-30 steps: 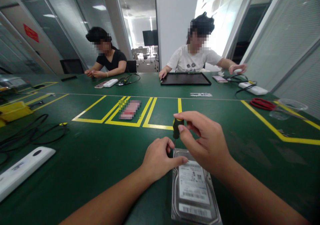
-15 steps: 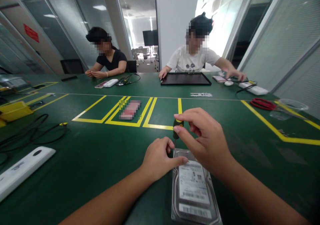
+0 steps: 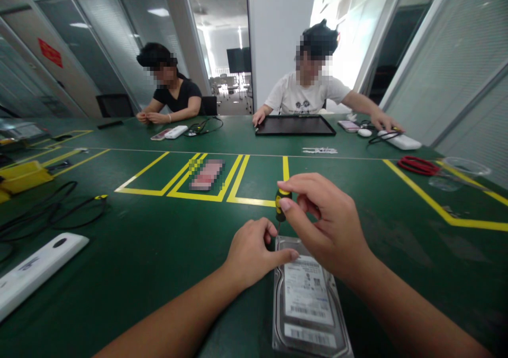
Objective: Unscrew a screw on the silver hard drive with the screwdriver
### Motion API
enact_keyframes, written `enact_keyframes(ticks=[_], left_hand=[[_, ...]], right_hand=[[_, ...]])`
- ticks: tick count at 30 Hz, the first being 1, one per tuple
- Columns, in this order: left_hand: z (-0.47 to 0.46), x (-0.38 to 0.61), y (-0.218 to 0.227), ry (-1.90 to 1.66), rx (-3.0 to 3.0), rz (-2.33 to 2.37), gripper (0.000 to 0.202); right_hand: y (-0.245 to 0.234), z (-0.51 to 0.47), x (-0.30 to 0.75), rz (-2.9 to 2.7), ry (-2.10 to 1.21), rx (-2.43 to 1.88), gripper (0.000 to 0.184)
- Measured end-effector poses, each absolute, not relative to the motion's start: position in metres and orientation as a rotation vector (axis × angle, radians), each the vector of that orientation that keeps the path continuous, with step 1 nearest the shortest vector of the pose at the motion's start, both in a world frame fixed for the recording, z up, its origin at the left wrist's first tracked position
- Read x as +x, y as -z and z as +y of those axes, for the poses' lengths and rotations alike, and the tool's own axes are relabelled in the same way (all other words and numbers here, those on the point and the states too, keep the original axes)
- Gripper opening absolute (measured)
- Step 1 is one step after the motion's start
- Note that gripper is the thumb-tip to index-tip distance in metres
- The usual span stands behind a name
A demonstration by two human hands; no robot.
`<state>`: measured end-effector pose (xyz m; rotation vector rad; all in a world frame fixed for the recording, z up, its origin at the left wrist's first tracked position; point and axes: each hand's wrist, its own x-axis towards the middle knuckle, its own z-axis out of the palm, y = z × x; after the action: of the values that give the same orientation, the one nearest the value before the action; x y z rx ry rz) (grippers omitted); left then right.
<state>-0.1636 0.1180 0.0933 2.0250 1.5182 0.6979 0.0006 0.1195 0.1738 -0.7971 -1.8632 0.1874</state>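
A silver hard drive lies flat on the green table, its white labels facing up. My left hand rests at its far left corner, thumb across the top and fingers curled by the edge. Between thumb and fingertips, my right hand grips the black and yellow handle of a small screwdriver. The screwdriver stands almost upright, shaft down at the drive's far left corner beside my left fingers. Its tip is too small to make out.
A white power bank-like device and black cables lie at left, near a yellow bin. Red cable sits at right. Across the table are two people, one with a hand on a black panel.
The screwdriver handle has turned slightly and shows more yellow as my right fingers shift. My left hand and the drive stay put. Opposite, a person's hand has moved right to a white device.
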Motion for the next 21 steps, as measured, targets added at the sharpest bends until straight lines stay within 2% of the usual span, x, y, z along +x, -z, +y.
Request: enact_keyframes(ticks=[8, 14, 21], left_hand=[[0.1179, -0.1639, -0.0938, -0.705, 2.025, 1.518, 0.048], [0.1178, -0.1637, -0.0932, -0.708, 2.038, 1.524, 0.045], [0.1168, -0.1640, -0.0960, -0.701, 2.014, 1.523, 0.048]], right_hand=[[-0.1758, 0.1209, 0.0001, -1.850, -0.104, -0.819, 0.010], [-0.1749, 0.1188, -0.0006, -1.836, -0.140, -0.801, 0.015], [-0.1756, 0.1199, 0.0002, -1.838, -0.110, -0.815, 0.011]])
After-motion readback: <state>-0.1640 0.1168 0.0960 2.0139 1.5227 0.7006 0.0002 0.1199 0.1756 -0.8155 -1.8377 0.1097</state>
